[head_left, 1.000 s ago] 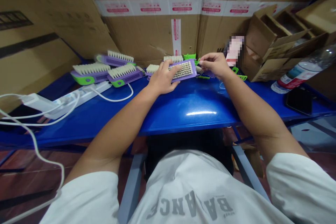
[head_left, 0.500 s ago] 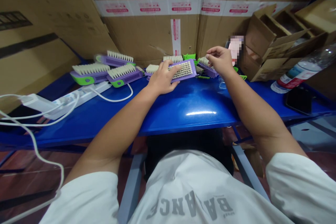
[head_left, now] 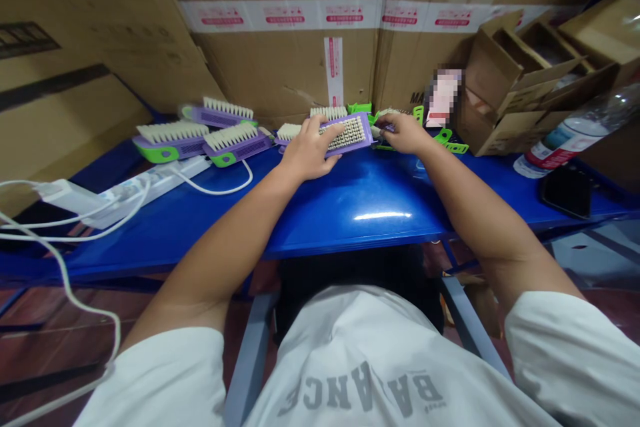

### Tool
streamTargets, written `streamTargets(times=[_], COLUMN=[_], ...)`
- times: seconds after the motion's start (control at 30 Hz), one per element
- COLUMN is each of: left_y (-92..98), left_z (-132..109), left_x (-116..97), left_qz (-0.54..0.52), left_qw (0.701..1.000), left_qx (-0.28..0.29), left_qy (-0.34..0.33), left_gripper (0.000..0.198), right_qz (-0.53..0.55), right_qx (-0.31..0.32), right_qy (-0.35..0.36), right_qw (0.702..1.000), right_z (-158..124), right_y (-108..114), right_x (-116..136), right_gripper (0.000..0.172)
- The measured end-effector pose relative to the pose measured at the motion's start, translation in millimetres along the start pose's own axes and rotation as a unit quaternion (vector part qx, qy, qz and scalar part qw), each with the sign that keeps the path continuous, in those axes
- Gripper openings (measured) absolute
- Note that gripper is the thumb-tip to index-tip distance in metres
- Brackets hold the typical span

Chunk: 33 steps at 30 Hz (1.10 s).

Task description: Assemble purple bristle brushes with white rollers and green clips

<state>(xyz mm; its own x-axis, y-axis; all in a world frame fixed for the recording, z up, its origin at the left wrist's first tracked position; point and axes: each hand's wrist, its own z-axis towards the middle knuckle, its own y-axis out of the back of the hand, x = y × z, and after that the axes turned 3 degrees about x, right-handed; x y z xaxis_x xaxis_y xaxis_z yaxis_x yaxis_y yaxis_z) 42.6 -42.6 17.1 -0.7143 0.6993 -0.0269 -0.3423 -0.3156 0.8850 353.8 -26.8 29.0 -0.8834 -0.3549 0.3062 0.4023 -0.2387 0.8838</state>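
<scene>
left hand [head_left: 311,150] closed on purple brush [head_left: 356,128], just above centre of frame. fingers over the far edge, one laid across the bristles, thumb at the near edge. bristle side faces the camera, brush slightly tilted.

right hand [head_left: 406,133] just right of that brush, fingers bent in near its right end. can't tell if they're pinching anything; fingertips partly hidden in clutter.

around the hands: spare brush [head_left: 329,112] directly behind the held one, bristles up, green piece [head_left: 360,108] beside it. another brush [head_left: 289,133] partly hidden by the left hand. green clips [head_left: 453,145] just right of the right wrist.

left of centre: three more purple brushes [head_left: 237,143], bristles up, some green at the ends. power strip [head_left: 140,190] in front of them, white cable [head_left: 65,273] running down the left side of frame.

right side: pink object [head_left: 444,99], blurred out, leaning upright. open carton [head_left: 500,73] beyond it, then water bottle [head_left: 560,140] lying tilted, dark phone [head_left: 567,192] flat just below.

all on blue table [head_left: 360,193]. big cardboard [head_left: 280,67] behind, taped across with white and red tape [head_left: 320,16]. white shirt [head_left: 360,347] at bottom of frame.
</scene>
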Motion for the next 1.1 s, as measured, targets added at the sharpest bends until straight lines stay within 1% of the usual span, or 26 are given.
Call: streamTargets(times=[0.1, 0.23, 0.4, 0.5, 0.6, 0.7, 0.8, 0.97, 1.1], left_y=[0.7, 0.8, 0.9, -0.5, -3.3, -6.1, -8.5, -12.5, -14.0], left_z=[0, 0, 2, 3, 4, 4, 4, 6, 7], left_x=[-2, -1, 4, 7, 10, 11, 13, 18, 21], left_qz=[0.003, -0.014, -0.032, -0.052, -0.069, -0.080, -0.089, -0.106, -0.120], left_qw=[1.000, 0.997, 0.992, 0.988, 0.985, 0.984, 0.984, 0.979, 0.972], left_qx=[-0.015, -0.052, -0.064, -0.077, -0.091, -0.096, -0.103, -0.133, -0.163], left_qy=[0.021, 0.058, 0.101, 0.124, 0.130, 0.125, 0.114, 0.114, 0.118], left_gripper=[0.069, 0.076, 0.080, 0.081, 0.076, 0.076, 0.076, 0.077, 0.079], right_qz=[-0.040, -0.091, -0.159, -0.200, -0.230, -0.261, -0.276, -0.279, -0.276], right_qx=[0.034, 0.082, 0.124, 0.147, 0.147, 0.150, 0.157, 0.158, 0.156], right_qy=[-0.005, -0.020, -0.034, -0.028, -0.029, -0.052, -0.069, -0.096, -0.088], right_qw=[0.999, 0.992, 0.979, 0.968, 0.962, 0.952, 0.946, 0.942, 0.944], right_z=[0, -1, -2, -5, -8, -10, -8, -4, -6], right_y=[-1, 0, 0, 0, -1, -1, -2, -3, 0], right_x=[1, 4, 12, 19, 27, 34, 39, 40, 35], right_gripper=[0.054, 0.052, 0.043, 0.044, 0.050, 0.056, 0.059, 0.061, 0.059])
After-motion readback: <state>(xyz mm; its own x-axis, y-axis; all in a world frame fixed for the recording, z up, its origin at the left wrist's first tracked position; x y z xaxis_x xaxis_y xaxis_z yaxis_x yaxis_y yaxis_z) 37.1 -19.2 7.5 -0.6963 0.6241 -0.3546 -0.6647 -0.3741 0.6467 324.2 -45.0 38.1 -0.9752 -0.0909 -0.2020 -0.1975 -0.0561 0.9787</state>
